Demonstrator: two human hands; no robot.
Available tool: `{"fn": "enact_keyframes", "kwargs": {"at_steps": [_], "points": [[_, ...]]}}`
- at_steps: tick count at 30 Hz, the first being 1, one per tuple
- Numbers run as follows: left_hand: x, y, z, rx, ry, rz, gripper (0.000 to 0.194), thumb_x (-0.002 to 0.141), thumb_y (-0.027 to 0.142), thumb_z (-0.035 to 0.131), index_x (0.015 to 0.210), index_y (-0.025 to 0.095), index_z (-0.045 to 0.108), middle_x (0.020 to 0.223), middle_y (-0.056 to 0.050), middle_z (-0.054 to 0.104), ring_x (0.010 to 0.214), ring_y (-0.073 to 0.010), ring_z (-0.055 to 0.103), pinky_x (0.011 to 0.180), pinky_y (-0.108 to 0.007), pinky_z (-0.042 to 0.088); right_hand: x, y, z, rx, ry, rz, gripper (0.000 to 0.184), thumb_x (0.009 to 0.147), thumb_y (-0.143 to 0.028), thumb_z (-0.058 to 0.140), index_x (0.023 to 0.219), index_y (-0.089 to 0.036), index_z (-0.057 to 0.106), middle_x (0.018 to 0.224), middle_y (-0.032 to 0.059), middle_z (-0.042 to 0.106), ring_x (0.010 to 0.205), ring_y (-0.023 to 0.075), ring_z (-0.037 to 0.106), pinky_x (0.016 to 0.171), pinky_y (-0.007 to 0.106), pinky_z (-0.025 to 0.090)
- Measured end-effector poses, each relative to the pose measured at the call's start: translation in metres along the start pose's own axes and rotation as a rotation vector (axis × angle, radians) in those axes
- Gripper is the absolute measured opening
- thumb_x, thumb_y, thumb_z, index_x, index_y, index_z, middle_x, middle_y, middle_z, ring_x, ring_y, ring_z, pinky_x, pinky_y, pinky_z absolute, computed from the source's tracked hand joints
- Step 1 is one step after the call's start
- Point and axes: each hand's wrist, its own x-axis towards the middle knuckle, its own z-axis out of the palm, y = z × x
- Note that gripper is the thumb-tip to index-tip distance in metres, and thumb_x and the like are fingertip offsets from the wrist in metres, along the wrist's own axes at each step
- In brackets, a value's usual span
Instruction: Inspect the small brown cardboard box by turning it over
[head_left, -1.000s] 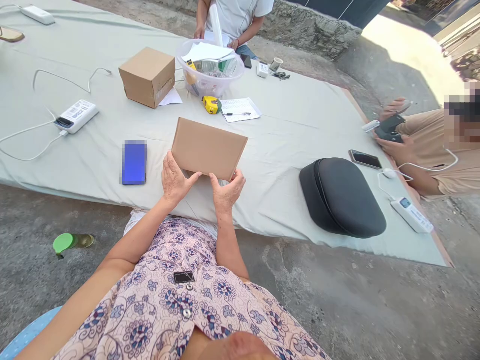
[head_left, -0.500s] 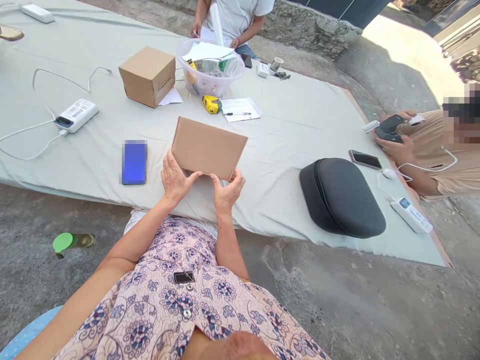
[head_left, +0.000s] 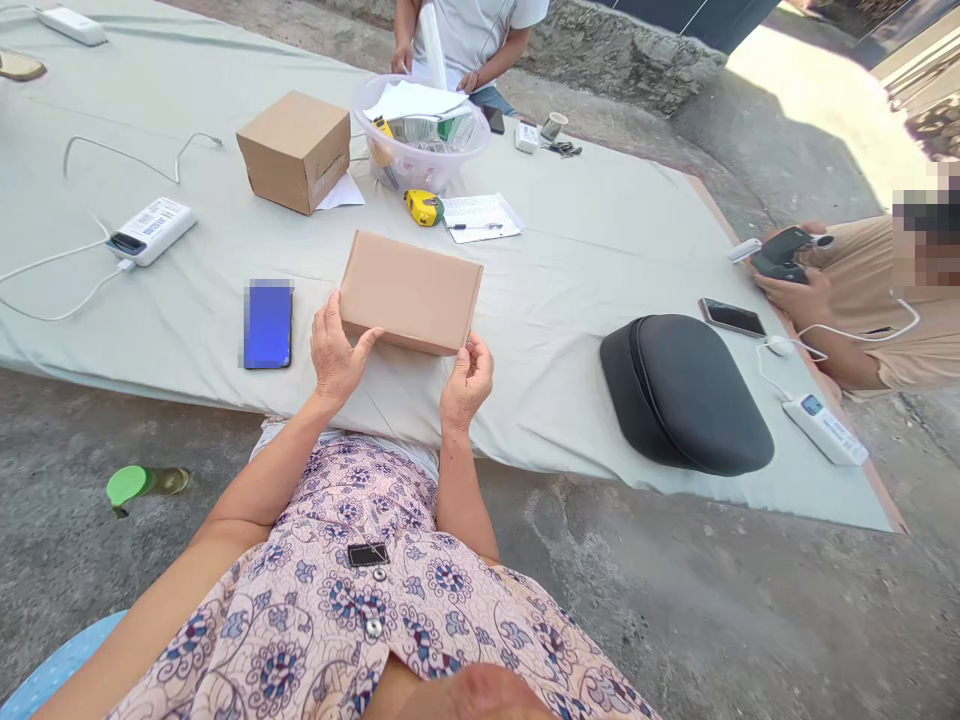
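Down tips the small carton (head_left: 411, 290), its near side now showing, and the right hand (head_left: 466, 383) has slid its thumb off the front edge! The carton sits at the near side of the table (head_left: 559, 300), just ahead of both hands, long axis running left to right, right end closer to the body; left hand (head_left: 337, 350) grips the near-left corner, right fingertips bunch at the near-right, pinching or merely touching, I cannot tell

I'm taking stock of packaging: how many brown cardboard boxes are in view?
2: the front box, nearer the camera, and the rear box, left of the plastic tub. Others could be hidden.
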Motion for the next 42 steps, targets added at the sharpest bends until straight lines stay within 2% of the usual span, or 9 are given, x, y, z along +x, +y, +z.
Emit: {"fn": "enact_keyframes", "kwargs": {"at_steps": [4, 7, 13, 18, 22, 25, 29, 37, 42], "points": [[0.003, -0.001, -0.005, -0.003, 0.021, 0.012, 0.078, 0.092, 0.068, 0.059, 0.151, 0.019, 0.046, 0.147, -0.019, 0.057, 0.142, -0.0344, 0.050, 0.121, -0.048, 0.040, 0.000, -0.001, 0.001, 0.016, 0.033, -0.018, 0.044, 0.097, -0.048, 0.044, 0.122, -0.016, 0.063, 0.118, 0.0130, 0.068, 0.109, 0.0208, 0.067, 0.097, 0.038, 0.058], [0.004, -0.003, -0.006, -0.018, 0.015, 0.005, 0.074, 0.093, 0.065, 0.060, 0.149, 0.019, 0.048, 0.146, -0.019, 0.058, 0.141, -0.0332, 0.051, 0.120, -0.046, 0.042, 0.001, -0.003, 0.002, 0.064, 0.040, -0.013, 0.042, 0.095, -0.048, 0.047, 0.118, -0.016, 0.062, 0.113, 0.0126, 0.069, 0.106, 0.0203, 0.067, 0.096, 0.037, 0.058], [0.009, -0.011, -0.007, -0.085, -0.017, -0.020, 0.058, 0.097, 0.048, 0.060, 0.147, 0.019, 0.050, 0.143, -0.017, 0.060, 0.130, -0.0286, 0.059, 0.110, -0.041, 0.050, 0.003, 0.005, 0.003, 0.089, -0.005, 0.021, 0.039, 0.091, -0.049, 0.050, 0.112, -0.017, 0.061, 0.112, 0.0119, 0.070, 0.105, 0.0199, 0.067, 0.095, 0.036, 0.057], [0.014, -0.014, -0.012, -0.102, -0.044, -0.079, 0.050, 0.089, 0.030, 0.068, 0.137, 0.019, 0.059, 0.128, -0.013, 0.067, 0.113, -0.0260, 0.066, 0.097, -0.039, 0.056, 0.004, 0.019, 0.003, 0.087, -0.060, 0.116, 0.041, 0.085, -0.053, 0.055, 0.101, -0.016, 0.063, 0.100, 0.0095, 0.072, 0.090, 0.0197, 0.067, 0.089, 0.036, 0.055], [0.017, -0.012, -0.016, -0.140, -0.075, -0.150, 0.043, 0.082, 0.020, 0.068, 0.125, 0.019, 0.065, 0.123, -0.010, 0.070, 0.105, -0.0230, 0.068, 0.081, -0.032, 0.058, 0.004, 0.026, 0.003, 0.069, -0.084, 0.128, 0.041, 0.085, -0.054, 0.056, 0.099, -0.017, 0.064, 0.098, 0.0073, 0.073, 0.085, 0.0183, 0.066, 0.086, 0.034, 0.053], [0.018, -0.011, -0.017, -0.166, -0.088, -0.199, 0.033, 0.080, 0.020, 0.069, 0.112, 0.019, 0.068, 0.115, -0.007, 0.073, 0.097, -0.0211, 0.069, 0.077, -0.031, 0.056, 0.004, 0.028, 0.002, 0.047, -0.102, 0.145, 0.039, 0.085, -0.054, 0.056, 0.098, -0.018, 0.065, 0.090, 0.0040, 0.073, 0.079, 0.0173, 0.066, 0.081, 0.032, 0.052], [0.021, -0.010, -0.020, -0.147, -0.110, -0.237, 0.025, 0.077, 0.019, 0.071, 0.102, 0.020, 0.067, 0.104, -0.003, 0.074, 0.090, -0.0202, 0.069, 0.082, -0.033, 0.054, 0.005, 0.028, 0.001, 0.009, -0.106, 0.151, 0.039, 0.086, -0.056, 0.056, 0.097, -0.020, 0.066, 0.086, 0.0027, 0.074, 0.073, 0.0167, 0.066, 0.077, 0.030, 0.052], [0.020, -0.009, -0.021, -0.113, -0.128, -0.289, 0.022, 0.078, 0.023, 0.071, 0.099, 0.021, 0.064, 0.099, -0.002, 0.074, 0.083, -0.0203, 0.071, 0.082, -0.033, 0.051, 0.005, 0.028, -0.003, -0.094, -0.163, 0.168, 0.040, 0.084, -0.057, 0.056, 0.096, -0.020, 0.066, 0.092, 0.0046, 0.075, 0.074, 0.0188, 0.067, 0.080, 0.033, 0.050], [0.021, -0.006, -0.023, -0.099, -0.119, -0.316, 0.018, 0.078, 0.023, 0.074, 0.090, 0.021, 0.060, 0.096, -0.002, 0.073, 0.082, -0.0192, 0.070, 0.079, -0.031, 0.048, 0.005, 0.035, -0.001, -0.160, -0.186, 0.144, 0.035, 0.083, -0.054, 0.060, 0.093, -0.020, 0.064, 0.081, 0.0019, 0.073, 0.070, 0.0191, 0.063, 0.077, 0.033, 0.048]]}}
